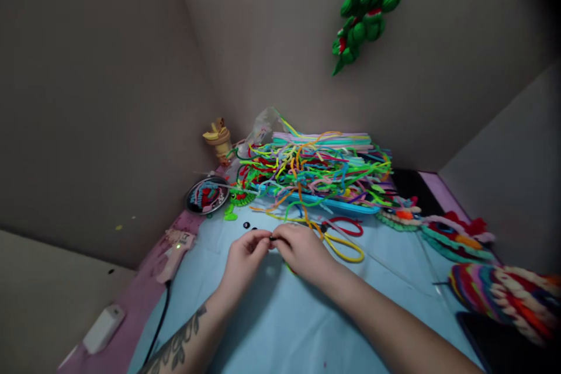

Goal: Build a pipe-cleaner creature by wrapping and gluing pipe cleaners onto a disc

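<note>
A plain grey back wall [272,47] meets a darker grey left wall [87,82] at a slanting corner line; a paler surface [52,298] adjoins the left wall's lower edge. The table [129,315] has a pinkish-purple top, largely covered by a creased light blue cloth [302,321]. Illumination is dim and diffuse, casting soft shadows.

Room over near cloth [280,321], yellow loop [349,259], heaped tray [339,205] beyond.

Fuzzy stems [322,140]; glossy plastic tray [350,207]; shiny metal bowl [214,208]; matt cloth [302,327]; glossy black disc [246,225].
</note>
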`<act>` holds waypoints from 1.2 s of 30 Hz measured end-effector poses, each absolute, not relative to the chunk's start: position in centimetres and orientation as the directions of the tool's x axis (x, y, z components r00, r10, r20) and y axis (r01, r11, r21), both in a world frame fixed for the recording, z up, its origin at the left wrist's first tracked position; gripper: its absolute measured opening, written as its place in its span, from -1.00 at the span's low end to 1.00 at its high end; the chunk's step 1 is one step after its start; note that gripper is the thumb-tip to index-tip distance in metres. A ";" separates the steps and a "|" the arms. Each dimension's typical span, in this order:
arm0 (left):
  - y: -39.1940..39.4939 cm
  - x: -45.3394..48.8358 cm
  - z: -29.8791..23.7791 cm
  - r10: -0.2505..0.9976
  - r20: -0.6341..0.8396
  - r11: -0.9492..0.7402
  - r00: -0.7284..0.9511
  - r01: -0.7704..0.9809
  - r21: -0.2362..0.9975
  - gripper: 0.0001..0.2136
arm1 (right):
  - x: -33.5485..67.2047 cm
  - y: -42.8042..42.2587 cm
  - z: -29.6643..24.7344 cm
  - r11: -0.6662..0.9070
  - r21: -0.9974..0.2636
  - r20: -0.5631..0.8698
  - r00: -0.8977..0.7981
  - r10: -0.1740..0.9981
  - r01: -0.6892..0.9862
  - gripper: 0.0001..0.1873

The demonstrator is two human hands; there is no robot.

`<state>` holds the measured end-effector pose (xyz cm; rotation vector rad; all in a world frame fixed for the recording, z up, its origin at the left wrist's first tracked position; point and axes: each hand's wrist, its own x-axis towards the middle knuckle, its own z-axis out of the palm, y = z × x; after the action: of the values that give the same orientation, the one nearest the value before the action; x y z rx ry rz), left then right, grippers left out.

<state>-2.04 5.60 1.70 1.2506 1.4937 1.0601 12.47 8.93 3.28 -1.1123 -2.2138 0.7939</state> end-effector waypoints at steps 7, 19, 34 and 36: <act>6.4 -7.3 2.6 0.966 0.212 -0.006 -0.151 0.800 0.599 -0.71 | 12.8 9.0 3.5 0.519 -0.633 0.218 -0.511 0.832 0.574 -0.83; 10.1 -8.1 0.6 0.999 0.024 -0.037 0.032 0.971 0.238 -0.88 | 13.0 9.3 3.4 0.497 -0.685 0.239 -0.480 0.844 0.533 -0.86; 8.2 -0.7 4.5 0.983 -0.181 0.182 0.030 -0.285 0.941 -0.77 | 15.6 10.7 6.5 0.479 -0.793 0.288 -0.461 0.839 0.377 -0.86; 8.2 -0.4 4.8 0.982 -0.187 0.189 0.036 -0.302 0.934 -0.77 | 16.2 11.0 6.5 0.510 -0.779 0.299 -0.498 0.814 0.366 -0.86</act>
<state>-0.43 8.22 4.78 0.8484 1.0612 1.1947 16.15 10.99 6.53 -0.9599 -2.0825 0.8598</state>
